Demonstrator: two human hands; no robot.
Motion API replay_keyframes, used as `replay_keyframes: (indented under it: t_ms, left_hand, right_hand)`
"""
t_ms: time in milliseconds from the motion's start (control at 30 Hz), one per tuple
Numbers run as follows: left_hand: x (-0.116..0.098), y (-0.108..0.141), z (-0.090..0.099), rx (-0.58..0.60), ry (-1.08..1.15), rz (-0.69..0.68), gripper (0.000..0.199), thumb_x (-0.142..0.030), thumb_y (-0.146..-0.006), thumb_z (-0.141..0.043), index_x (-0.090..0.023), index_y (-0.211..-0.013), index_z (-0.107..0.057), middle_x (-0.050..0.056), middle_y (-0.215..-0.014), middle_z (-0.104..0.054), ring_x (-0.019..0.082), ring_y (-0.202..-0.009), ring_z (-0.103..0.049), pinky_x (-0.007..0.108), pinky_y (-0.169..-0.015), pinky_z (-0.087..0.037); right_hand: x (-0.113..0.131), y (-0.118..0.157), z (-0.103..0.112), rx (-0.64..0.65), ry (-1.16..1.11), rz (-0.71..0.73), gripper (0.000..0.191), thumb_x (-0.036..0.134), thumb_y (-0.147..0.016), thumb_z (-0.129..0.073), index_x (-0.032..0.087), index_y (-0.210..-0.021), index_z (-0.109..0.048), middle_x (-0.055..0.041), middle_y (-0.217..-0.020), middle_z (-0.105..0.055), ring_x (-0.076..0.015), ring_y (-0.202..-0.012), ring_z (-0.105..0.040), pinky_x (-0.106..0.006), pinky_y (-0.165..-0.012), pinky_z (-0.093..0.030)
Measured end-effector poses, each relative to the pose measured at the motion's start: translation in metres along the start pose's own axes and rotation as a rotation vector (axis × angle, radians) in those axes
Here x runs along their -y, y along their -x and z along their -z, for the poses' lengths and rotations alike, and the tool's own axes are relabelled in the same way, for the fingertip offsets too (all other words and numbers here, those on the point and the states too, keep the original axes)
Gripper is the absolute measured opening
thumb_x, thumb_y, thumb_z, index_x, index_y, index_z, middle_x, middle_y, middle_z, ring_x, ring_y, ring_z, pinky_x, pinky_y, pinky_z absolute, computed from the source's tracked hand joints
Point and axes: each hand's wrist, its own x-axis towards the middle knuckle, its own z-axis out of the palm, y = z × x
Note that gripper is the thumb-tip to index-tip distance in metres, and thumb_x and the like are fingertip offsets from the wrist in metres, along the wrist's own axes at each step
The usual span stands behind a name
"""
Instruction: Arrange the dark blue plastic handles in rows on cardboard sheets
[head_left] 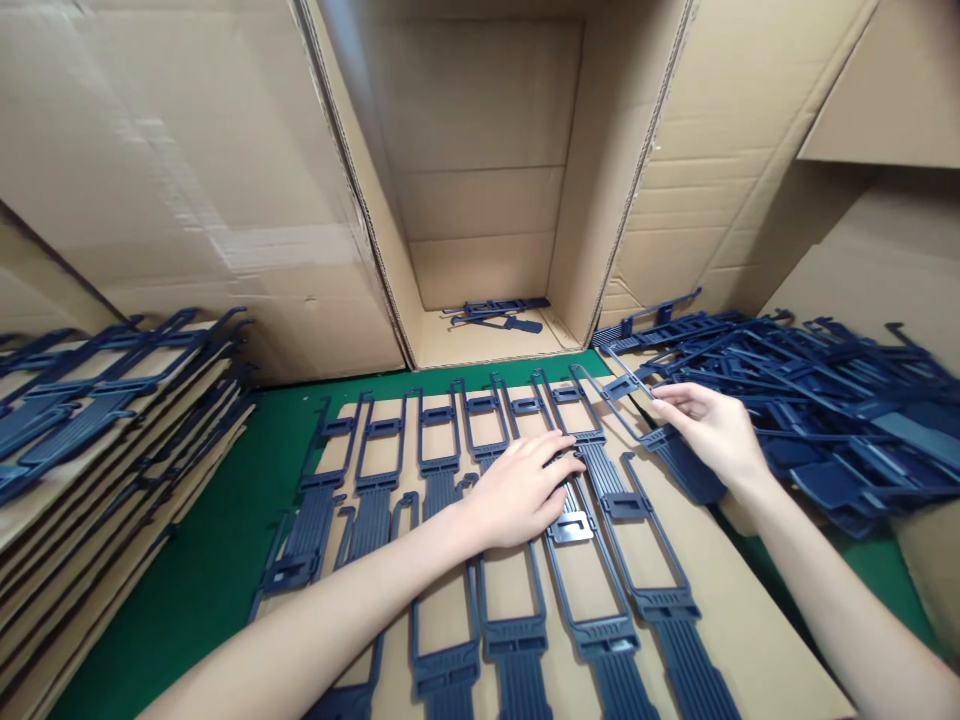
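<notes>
Rows of dark blue plastic frames (514, 632) with ribbed handles lie on a flat cardboard sheet (757, 620). My left hand (521, 490) rests over the middle of them, its fingers bent on a frame near the upper right of the rows; whether it grips that part is unclear. Between the thumb and fingers of my right hand (709, 425) is the side of another blue frame (679, 460), held slanted over the sheet's right edge, its ribbed end pointing down to the right.
A heap of loose blue frames (832, 400) lies at the right. Layered cardboard sheets with blue frames (112, 480) stand at the left. Behind, an upright open carton (487, 200) holds a few frames (499, 318). Green tabletop (195, 580) shows between the stacks.
</notes>
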Motion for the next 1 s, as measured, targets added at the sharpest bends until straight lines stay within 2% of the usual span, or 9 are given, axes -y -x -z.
replay_keyframes:
  t_ms: [233,500,867,1000]
  left_hand:
    - [0.001,0.000,-0.001,-0.013,0.011,0.000,0.032,-0.021,-0.093,-0.040,-0.020,-0.122,-0.054,0.010,-0.141,-0.046,0.024,-0.136,-0.035,0.044,-0.110,-0.033]
    - [0.000,0.001,-0.002,-0.019,-0.024,-0.012,0.032,-0.022,-0.093,-0.041,-0.017,-0.121,-0.055,0.011,-0.139,-0.048,0.024,-0.135,-0.036,0.043,-0.111,-0.032]
    - [0.002,0.003,-0.006,-0.037,-0.038,-0.014,0.032,-0.023,-0.093,-0.041,-0.018,-0.122,-0.055,0.008,-0.139,-0.049,0.025,-0.135,-0.036,0.042,-0.109,-0.034]
    - [0.000,0.004,-0.007,-0.046,-0.033,-0.012,0.033,-0.023,-0.092,-0.042,-0.017,-0.122,-0.056,0.009,-0.138,-0.049,0.025,-0.135,-0.037,0.042,-0.110,-0.033]
  right_hand:
    - [-0.012,-0.004,-0.002,-0.046,0.181,-0.016,0.024,0.040,-0.072,-0.063,0.020,-0.082,-0.069,-0.0048,-0.072,-0.070,-0.0218,-0.069,-0.067,-0.033,-0.068,-0.051]
    - [-0.029,-0.003,-0.025,0.015,0.132,0.069,0.025,0.039,-0.076,-0.060,0.018,-0.087,-0.067,-0.0064,-0.080,-0.070,-0.0197,-0.071,-0.065,-0.033,-0.070,-0.053]
    - [-0.026,-0.001,-0.020,0.056,0.041,0.037,0.030,0.045,-0.072,-0.064,0.018,-0.085,-0.068,-0.0079,-0.083,-0.072,-0.0222,-0.074,-0.067,-0.036,-0.072,-0.054]
    - [-0.027,-0.002,-0.023,0.044,0.118,0.058,0.031,0.047,-0.074,-0.060,0.019,-0.084,-0.068,-0.0068,-0.079,-0.071,-0.0216,-0.072,-0.068,-0.034,-0.069,-0.055]
